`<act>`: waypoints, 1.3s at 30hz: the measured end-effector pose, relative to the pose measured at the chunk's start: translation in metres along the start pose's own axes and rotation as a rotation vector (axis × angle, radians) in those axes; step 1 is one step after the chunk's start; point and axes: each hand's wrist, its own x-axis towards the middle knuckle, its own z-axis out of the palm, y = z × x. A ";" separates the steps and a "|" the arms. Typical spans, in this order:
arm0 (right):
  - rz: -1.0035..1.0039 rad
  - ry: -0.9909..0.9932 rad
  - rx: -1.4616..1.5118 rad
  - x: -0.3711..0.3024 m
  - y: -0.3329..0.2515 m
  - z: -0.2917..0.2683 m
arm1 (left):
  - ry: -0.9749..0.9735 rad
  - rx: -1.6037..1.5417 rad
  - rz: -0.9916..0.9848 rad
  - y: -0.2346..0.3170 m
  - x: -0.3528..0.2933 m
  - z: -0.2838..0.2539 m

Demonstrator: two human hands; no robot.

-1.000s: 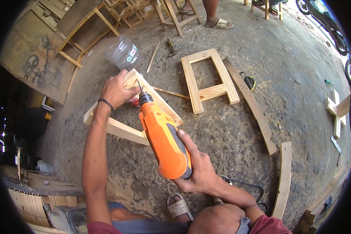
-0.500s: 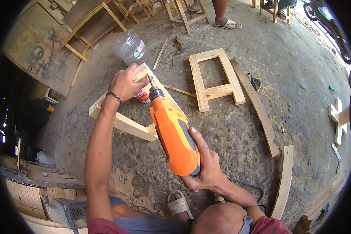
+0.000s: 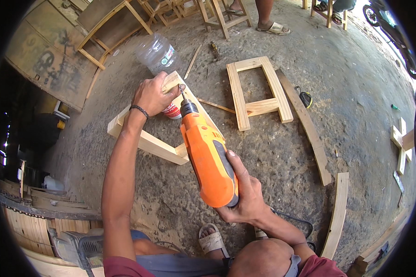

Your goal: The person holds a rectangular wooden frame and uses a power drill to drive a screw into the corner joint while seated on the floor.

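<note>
An orange and black power drill [image 3: 210, 161] is gripped by my right hand [image 3: 247, 198], its chuck pointing up and away from me. The drill's bit meets the top end of a pale wooden frame [image 3: 159, 147], near my left fingertips. My left hand [image 3: 152, 94], a dark bracelet on its wrist, is closed around that end of the frame. Whatever sits at the very tip of the bit, perhaps a screw, is too small to make out. A red and white tub [image 3: 172, 111] shows behind the frame, partly hidden by it.
A second wooden frame [image 3: 239, 94] lies on the rough floor, with a long plank [image 3: 305, 124] and a tape measure [image 3: 305, 99] beside it. A large clear bottle [image 3: 158, 53] stands beyond my left hand. Another person's sandalled foot [image 3: 273, 28] is at the far side. A board [image 3: 336, 214] lies at right.
The whole view has shifted slightly. My hands, the drill and the frame keep nearly the same positions relative to each other, with the bit still at the frame's end.
</note>
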 end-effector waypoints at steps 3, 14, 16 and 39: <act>-0.004 -0.002 0.016 0.000 -0.002 0.001 | -0.009 0.006 -0.010 -0.002 -0.002 -0.002; -0.023 0.017 0.025 0.000 -0.004 0.002 | -0.004 0.018 -0.014 -0.004 -0.001 0.001; -0.014 0.012 0.022 -0.001 -0.004 0.003 | -0.007 0.016 -0.008 -0.003 -0.001 0.001; 0.016 -0.009 0.010 -0.001 -0.008 0.000 | 0.008 0.035 -0.035 0.001 -0.003 0.000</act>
